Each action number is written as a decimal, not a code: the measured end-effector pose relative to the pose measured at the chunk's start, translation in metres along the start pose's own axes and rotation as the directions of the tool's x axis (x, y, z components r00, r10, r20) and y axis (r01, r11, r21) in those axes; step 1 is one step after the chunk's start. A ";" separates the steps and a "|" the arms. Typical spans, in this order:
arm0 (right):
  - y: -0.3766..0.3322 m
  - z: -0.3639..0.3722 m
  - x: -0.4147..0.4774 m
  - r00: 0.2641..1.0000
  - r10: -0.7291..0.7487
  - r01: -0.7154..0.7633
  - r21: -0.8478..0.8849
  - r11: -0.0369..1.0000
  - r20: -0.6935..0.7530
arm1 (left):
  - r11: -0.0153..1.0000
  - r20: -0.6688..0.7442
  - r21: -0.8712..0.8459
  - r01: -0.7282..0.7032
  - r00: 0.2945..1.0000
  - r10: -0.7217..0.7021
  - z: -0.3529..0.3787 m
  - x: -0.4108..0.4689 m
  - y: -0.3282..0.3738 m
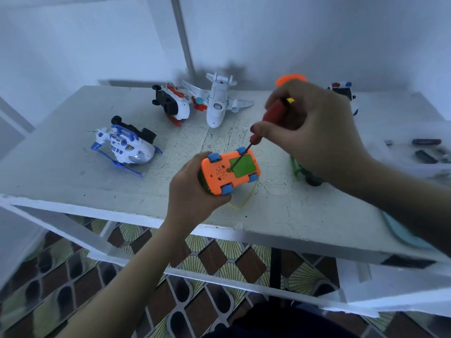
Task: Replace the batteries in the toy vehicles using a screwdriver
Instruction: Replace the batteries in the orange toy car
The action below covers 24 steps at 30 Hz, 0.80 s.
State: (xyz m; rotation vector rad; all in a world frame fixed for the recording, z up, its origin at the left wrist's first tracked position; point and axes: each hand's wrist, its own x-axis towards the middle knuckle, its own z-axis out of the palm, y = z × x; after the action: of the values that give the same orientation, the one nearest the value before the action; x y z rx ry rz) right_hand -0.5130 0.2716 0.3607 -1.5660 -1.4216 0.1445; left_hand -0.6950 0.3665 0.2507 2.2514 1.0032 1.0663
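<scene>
This looks like a room in a home. A scratched white table (61,172) stands by a plain pale wall (317,32). Under the table, the floor (207,264) has brown and yellow patterned tiles. On the table lie a toy plane (217,103) and a toy helicopter (124,147).

The orange toy car (230,170) with blue wheels is lying belly-up in the left hand (192,198), its green battery cover (244,164) showing. The red-handled screwdriver (273,115) is slanting down from the right hand (314,132), its tip meeting the cover's edge.
</scene>
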 end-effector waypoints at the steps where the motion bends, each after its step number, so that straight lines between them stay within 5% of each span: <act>1: -0.001 0.004 0.001 1.000 -0.027 0.027 0.003 1.000 -0.013 | 1.000 -0.004 -0.009 0.016 1.000 -0.016 0.001 -0.001 0.001; 12: -0.009 0.031 0.014 0.984 0.015 0.027 0.235 0.972 -0.175 | 0.998 -0.024 -0.039 0.053 0.998 -0.054 -0.001 -0.001 0.000; 24: 0.001 0.033 0.016 0.997 -0.064 0.075 0.340 0.937 -0.043 | 0.992 -0.048 -0.081 0.101 0.993 -0.105 -0.002 -0.001 -0.002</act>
State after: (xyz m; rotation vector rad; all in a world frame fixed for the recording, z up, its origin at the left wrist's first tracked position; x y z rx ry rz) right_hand -0.5290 0.3037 0.3512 -1.2259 -1.3432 0.3068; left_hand -0.6979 0.3670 0.2498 2.0962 1.0681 1.1047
